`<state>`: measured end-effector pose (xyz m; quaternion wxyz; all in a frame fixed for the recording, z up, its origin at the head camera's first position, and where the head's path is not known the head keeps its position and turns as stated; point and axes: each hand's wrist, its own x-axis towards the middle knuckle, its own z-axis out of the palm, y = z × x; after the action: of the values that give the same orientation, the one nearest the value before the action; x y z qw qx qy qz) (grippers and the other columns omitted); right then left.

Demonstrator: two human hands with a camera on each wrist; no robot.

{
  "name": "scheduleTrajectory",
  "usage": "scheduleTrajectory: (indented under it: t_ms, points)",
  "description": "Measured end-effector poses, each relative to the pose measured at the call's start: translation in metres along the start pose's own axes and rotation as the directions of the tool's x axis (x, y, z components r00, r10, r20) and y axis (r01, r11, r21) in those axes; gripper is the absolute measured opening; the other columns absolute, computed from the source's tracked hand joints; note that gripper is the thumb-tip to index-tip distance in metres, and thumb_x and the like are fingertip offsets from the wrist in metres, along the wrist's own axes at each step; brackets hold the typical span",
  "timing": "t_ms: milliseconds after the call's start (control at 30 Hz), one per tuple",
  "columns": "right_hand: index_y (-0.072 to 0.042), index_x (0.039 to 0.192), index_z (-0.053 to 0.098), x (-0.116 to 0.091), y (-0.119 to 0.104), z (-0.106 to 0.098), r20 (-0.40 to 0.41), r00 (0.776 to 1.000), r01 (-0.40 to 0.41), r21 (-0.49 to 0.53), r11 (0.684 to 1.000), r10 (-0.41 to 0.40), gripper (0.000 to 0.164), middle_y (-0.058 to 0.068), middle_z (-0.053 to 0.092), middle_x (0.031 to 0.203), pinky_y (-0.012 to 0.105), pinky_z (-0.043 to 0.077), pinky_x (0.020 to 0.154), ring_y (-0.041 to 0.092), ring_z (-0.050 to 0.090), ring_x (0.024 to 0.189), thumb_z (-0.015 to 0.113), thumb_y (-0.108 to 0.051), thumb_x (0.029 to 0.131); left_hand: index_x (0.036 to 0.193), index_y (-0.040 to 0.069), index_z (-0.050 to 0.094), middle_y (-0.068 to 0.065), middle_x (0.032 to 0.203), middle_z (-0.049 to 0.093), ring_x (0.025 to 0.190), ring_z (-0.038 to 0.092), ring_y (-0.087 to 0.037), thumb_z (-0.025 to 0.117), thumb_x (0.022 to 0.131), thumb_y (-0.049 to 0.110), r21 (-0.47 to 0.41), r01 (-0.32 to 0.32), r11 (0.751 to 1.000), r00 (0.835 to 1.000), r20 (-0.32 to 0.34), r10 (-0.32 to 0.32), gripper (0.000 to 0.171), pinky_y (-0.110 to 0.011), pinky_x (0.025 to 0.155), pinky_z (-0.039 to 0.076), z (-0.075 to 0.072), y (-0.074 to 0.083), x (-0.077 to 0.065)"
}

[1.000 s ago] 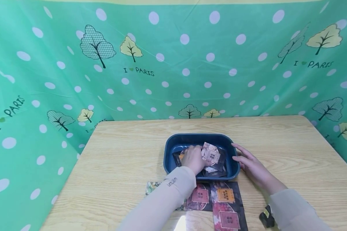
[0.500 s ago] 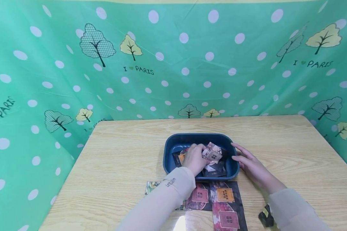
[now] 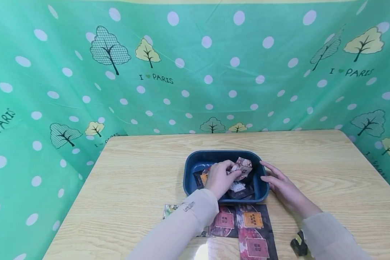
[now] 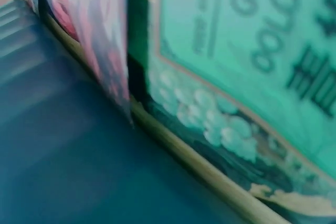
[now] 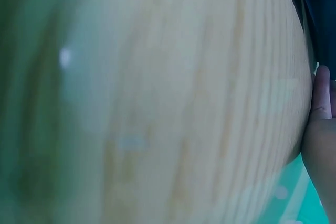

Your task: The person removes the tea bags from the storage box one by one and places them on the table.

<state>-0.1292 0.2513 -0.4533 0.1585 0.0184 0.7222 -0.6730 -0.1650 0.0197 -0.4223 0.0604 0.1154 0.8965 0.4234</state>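
Observation:
A dark blue tub (image 3: 221,156) stands mid-table with several tea sachets inside. My left hand (image 3: 218,179) reaches in over its near side and pinches a pink floral sachet (image 3: 245,167) between thumb and fingers, raised and tilted above the others. Beneath lie a white-labelled sachet (image 3: 237,186) and an orange-labelled one (image 3: 203,177). At the right end, my right hand (image 3: 285,188) holds the tub's rim, thumb over the edge and fingers along the outside. Close up in the left wrist view, a green sachet (image 4: 231,45) shows oolong lettering beside the tub's outer wall (image 4: 79,156).
In front of the tub lie a red-labelled sachet (image 3: 224,219), an orange-labelled sachet (image 3: 253,219), another red-labelled sachet (image 3: 257,248) and a green floral one (image 3: 171,210), partly under the left sleeve. A small black object (image 3: 299,245) sits beside the right sleeve. A green curtain (image 3: 182,72) borders the table.
The pink floral sachet has shifted right and slightly up inside the tub, pinched by my left hand, and has turned. My right hand stays at the rim.

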Motion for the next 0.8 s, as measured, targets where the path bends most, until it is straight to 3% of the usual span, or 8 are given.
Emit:
scheduleTrajectory:
  t_ms: [133,267,333,400,800]
  points:
    - [-0.022,0.159,0.018,-0.0003,-0.0011,-0.0005,0.018,1.0,-0.018,0.0,1.0,0.018,0.065,0.025,0.011,0.162,0.015,0.036,0.101,0.019,0.038,0.139,0.05,-0.027,0.103,0.106,0.025,0.071,0.008,0.099,0.068,0.087,0.053,-0.011,0.066,0.094,0.041,0.011,-0.008,1.0,1.0,-0.002,0.008,0.021,-0.029,0.078,0.045,0.0002,0.0002,-0.0026]
    - [-0.022,0.16,0.014,-0.0001,-0.0024,-0.0001,0.04,0.999,-0.021,0.012,1.0,0.021,0.067,0.025,0.002,0.164,0.043,0.017,0.121,0.04,0.013,0.15,0.049,-0.025,0.102,0.104,0.025,0.07,0.009,0.098,0.067,0.086,0.052,-0.011,0.066,0.094,0.041,0.045,-0.045,0.998,0.999,-0.015,0.046,0.019,-0.027,0.074,0.044,0.0,-0.0011,-0.0037]
    - [-0.022,0.16,0.013,0.0,-0.0027,0.0003,0.048,0.999,-0.016,0.022,1.0,0.015,0.068,0.025,-0.002,0.164,0.056,0.005,0.121,0.042,0.006,0.151,0.049,-0.023,0.102,0.102,0.025,0.07,0.009,0.096,0.066,0.085,0.051,-0.01,0.065,0.094,0.041,0.067,-0.066,0.996,0.997,-0.023,0.068,0.018,-0.025,0.072,0.043,-0.0004,-0.0013,-0.0036]
    - [-0.021,0.16,0.012,0.0,-0.0027,0.0007,0.051,0.999,-0.009,0.028,1.0,0.008,0.069,0.025,-0.004,0.164,0.06,0.0,0.12,0.043,0.002,0.151,0.049,-0.021,0.102,0.1,0.025,0.07,0.009,0.095,0.066,0.083,0.05,-0.01,0.065,0.095,0.041,0.089,-0.081,0.993,0.996,-0.028,0.083,0.017,-0.024,0.071,0.043,-0.0006,-0.0015,-0.0032]
    - [-0.021,0.16,0.014,-0.0002,-0.0029,0.0017,0.025,1.0,-0.015,0.01,1.0,0.015,0.069,0.024,-0.005,0.164,0.059,0.002,0.12,0.044,0.0,0.151,0.051,-0.022,0.102,0.1,0.026,0.071,0.01,0.097,0.07,0.084,0.052,-0.008,0.066,0.095,0.04,0.137,-0.134,0.981,0.988,-0.057,0.143,0.016,-0.023,0.072,0.046,-0.0019,-0.001,-0.0019]
